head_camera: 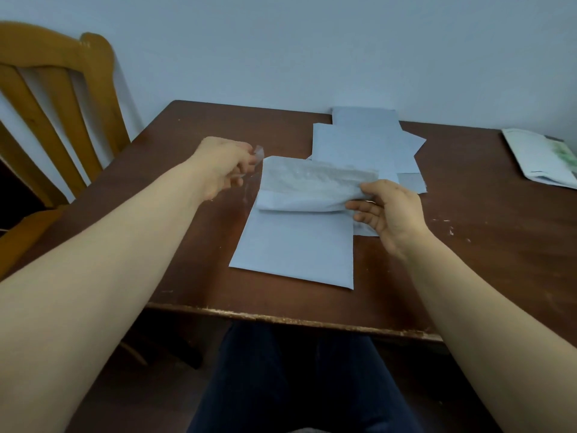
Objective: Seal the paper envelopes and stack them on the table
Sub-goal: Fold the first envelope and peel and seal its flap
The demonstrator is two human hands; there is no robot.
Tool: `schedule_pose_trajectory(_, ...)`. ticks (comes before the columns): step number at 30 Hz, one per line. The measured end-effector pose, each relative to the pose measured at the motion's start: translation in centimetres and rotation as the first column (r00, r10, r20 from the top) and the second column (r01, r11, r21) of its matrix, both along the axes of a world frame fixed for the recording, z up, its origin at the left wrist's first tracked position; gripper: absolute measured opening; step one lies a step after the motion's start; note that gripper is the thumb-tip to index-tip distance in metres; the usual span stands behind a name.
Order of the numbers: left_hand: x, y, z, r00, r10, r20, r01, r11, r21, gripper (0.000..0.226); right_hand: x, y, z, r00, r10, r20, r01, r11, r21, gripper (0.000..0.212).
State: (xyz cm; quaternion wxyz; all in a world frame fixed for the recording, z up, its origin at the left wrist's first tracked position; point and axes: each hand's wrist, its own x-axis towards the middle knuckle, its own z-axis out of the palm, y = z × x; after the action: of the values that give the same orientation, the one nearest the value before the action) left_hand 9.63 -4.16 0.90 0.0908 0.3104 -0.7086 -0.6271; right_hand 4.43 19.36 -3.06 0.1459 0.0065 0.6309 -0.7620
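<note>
A pale blue paper envelope (pixel 296 248) lies on the dark wooden table (pixel 199 195) in front of me. Its flap (pixel 312 182) is raised and half folded, with the shiny adhesive side showing. My right hand (pixel 387 210) pinches the flap's right end. My left hand (pixel 224 165) is to the left of the flap and pinches a thin clear peel-off strip (pixel 257 154) that trails down toward the flap's left corner. Behind the envelope, several more pale blue envelopes (pixel 365 145) lie overlapping in a loose pile.
A wooden chair (pixel 53 98) stands at the table's left side. A white printed packet (pixel 543 157) lies at the far right edge. The table backs onto a pale wall. My dark trousers (pixel 299 379) show below the worn front edge.
</note>
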Motion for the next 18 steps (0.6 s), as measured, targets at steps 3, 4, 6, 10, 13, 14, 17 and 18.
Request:
schedule_pose_trajectory(3, 2.3, 0.7, -0.9, 0.938, -0.310, 0.155, 0.329, 0.938, -0.113, 0.069, 0.4, 0.6, -0.3, 0.997, 0.061, -0.039, -0.060, 0.998, 0.014, 0.012)
schedule_pose_trajectory(4, 3.2, 0.8, -1.4, 0.892, -0.397, 0.218, 0.430, 0.893, -0.135, 0.077, 0.5, 0.9, -0.4, 0.996, 0.074, -0.052, -0.073, 0.997, 0.024, 0.011)
schedule_pose_trajectory(6, 4.9, 1.3, -2.9, 0.794, -0.495, 0.352, 0.571, 0.806, -0.155, 0.098, 0.9, 1.2, -0.7, 0.994, 0.089, -0.058, -0.087, 0.995, 0.041, 0.010)
schedule_pose_trajectory(10, 6.1, 2.1, -4.8, 0.804, -0.386, 0.453, 0.551, 0.771, -0.320, 0.115, 1.3, 0.5, -0.5, 0.996, 0.092, -0.016, -0.092, 0.996, 0.009, 0.011)
schedule_pose_trajectory(13, 5.7, 2.8, -4.2, 0.822, -0.400, 0.406, 0.539, 0.776, -0.326, 0.095, 1.2, 0.1, -0.2, 0.995, 0.097, 0.003, -0.096, 0.995, -0.034, 0.009)
schedule_pose_trajectory(14, 5.5, 3.1, -3.9, 0.853, -0.393, 0.342, 0.501, 0.801, -0.328, 0.085, 1.1, 0.2, -0.1, 0.995, 0.096, 0.004, -0.095, 0.995, -0.034, 0.008)
schedule_pose_trajectory(17, 4.8, 3.4, -3.1, 0.947, -0.292, 0.133, 0.320, 0.889, -0.328, 0.047, 0.8, 1.0, 0.5, 0.996, 0.090, -0.017, -0.090, 0.996, -0.004, 0.006)
schedule_pose_trajectory(18, 4.6, 3.2, -2.8, 0.957, -0.275, 0.090, 0.290, 0.908, -0.304, 0.034, 0.7, 1.2, 1.0, 0.995, 0.094, -0.030, -0.093, 0.996, 0.011, 0.007)
